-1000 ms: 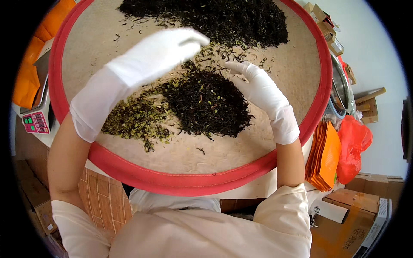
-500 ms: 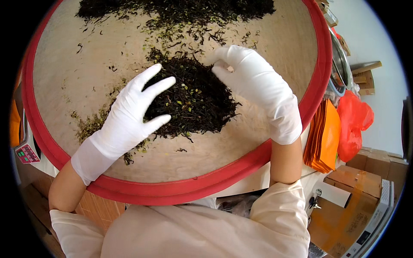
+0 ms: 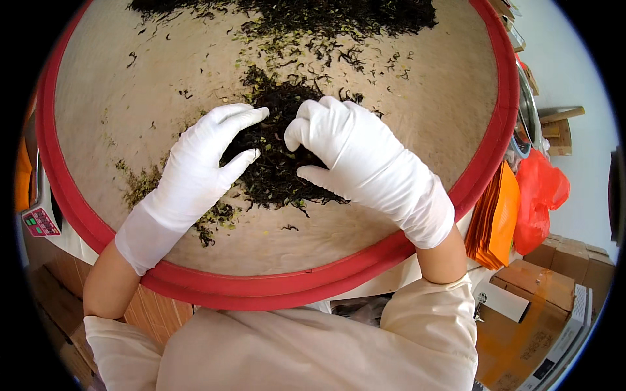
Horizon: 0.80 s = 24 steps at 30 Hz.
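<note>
Dark tea leaf pile (image 3: 277, 163) mid-tray inside the red tray rim (image 3: 274, 290), left hand (image 3: 195, 176) and right hand (image 3: 355, 159) flat, spread, gripping nothing; hasty sweep could mix in greenish bits (image 3: 215, 218) nearby.

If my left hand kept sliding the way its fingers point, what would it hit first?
The left hand points up and to the right, so it would first push into the dark leaf pile its fingertips already touch, then probably meet the right hand resting on that pile. Depth is hard to judge.
</note>
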Available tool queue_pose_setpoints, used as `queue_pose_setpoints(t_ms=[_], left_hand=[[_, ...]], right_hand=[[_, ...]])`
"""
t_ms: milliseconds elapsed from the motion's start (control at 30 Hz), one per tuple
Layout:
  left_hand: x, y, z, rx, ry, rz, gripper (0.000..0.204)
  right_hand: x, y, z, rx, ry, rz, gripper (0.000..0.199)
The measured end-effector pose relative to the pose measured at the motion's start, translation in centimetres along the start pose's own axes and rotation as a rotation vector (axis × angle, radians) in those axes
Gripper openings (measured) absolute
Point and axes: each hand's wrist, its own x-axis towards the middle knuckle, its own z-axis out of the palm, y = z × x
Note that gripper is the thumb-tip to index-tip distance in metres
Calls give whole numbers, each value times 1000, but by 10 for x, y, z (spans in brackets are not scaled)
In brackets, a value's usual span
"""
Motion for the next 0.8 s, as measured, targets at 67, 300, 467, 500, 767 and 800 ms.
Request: queue_pose_setpoints(t_ms=[67, 300, 467, 500, 767, 800], left_hand=[[-1, -3, 1, 17, 18, -11, 49], [-1, -12, -8, 12, 142, -52, 38], [5, 7, -24, -427, 221, -194, 33], [5, 11, -25, -554, 188, -215, 43], [4, 12, -21, -1833, -197, -632, 66], [3, 8, -18, -1925, -214, -657, 66]], right_hand=[[3, -4, 5, 38, -57, 86, 21], [4, 3, -3, 471, 29, 298, 11], [4, 7, -20, 1094, 60, 578, 11], [5, 6, -26, 1138, 23, 590, 15], [14, -10, -31, 1451, -4, 547, 21], [16, -15, -30, 1455, -7, 537, 22]])
